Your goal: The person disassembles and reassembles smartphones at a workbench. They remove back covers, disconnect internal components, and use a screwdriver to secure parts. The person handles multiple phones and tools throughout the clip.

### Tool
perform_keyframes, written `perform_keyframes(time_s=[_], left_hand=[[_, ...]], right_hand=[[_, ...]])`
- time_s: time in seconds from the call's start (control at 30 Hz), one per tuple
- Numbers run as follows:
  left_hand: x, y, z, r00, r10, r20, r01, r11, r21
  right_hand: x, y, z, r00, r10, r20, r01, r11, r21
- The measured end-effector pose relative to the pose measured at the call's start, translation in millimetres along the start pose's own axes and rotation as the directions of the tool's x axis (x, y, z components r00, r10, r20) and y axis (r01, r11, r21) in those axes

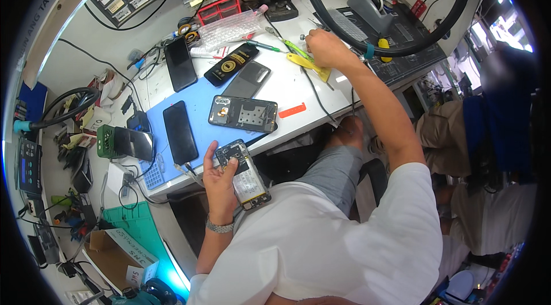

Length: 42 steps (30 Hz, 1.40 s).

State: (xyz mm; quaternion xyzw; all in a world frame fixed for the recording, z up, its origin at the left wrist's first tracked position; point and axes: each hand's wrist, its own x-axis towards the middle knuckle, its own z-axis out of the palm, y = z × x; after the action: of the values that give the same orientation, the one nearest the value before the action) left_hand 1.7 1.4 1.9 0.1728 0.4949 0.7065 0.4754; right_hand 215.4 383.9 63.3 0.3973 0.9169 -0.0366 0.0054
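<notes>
My left hand (221,184) grips an opened phone (248,181) tilted over my lap, thumb across its upper part; the inner board and a silvery battery show. Reaching far over the bench, my right hand (326,48) has its fingers curled together beside a small silvery thing (302,37). What they hold, if anything, is hidden. Close under that hand lie a yellow tool (304,62) and a green-handled tool (295,48). On the blue mat (155,115) rests another phone body (244,113) without its back cover, next to a grey back panel (252,80).
Dark phones (180,131) lie on the mat's left. A black cable hose (402,51) arches over the right side. A red strip (292,110) is near the bench edge. An open cardboard box (112,259) sits at lower left. Other people (459,133) are at right.
</notes>
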Motion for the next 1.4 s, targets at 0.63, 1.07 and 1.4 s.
perform_keyframes(time_s=[0.63, 1.07, 1.4], left_hand=[[0, 3, 6, 1.000, -0.014, 0.014, 0.014, 0.999, 0.030], [-1, 3, 5, 1.000, -0.002, 0.027, 0.002, 1.000, -0.012], [-1, 3, 6, 1.000, 0.018, 0.024, -0.017, 1.000, -0.007]], right_hand=[[0, 40, 25, 0.974, 0.000, -0.228, 0.059, 0.966, 0.252], [-113, 17, -72, 0.926, 0.175, 0.334, -0.248, 0.950, 0.190], [-132, -11, -60, 0.917, 0.393, -0.069, -0.347, 0.871, 0.348]])
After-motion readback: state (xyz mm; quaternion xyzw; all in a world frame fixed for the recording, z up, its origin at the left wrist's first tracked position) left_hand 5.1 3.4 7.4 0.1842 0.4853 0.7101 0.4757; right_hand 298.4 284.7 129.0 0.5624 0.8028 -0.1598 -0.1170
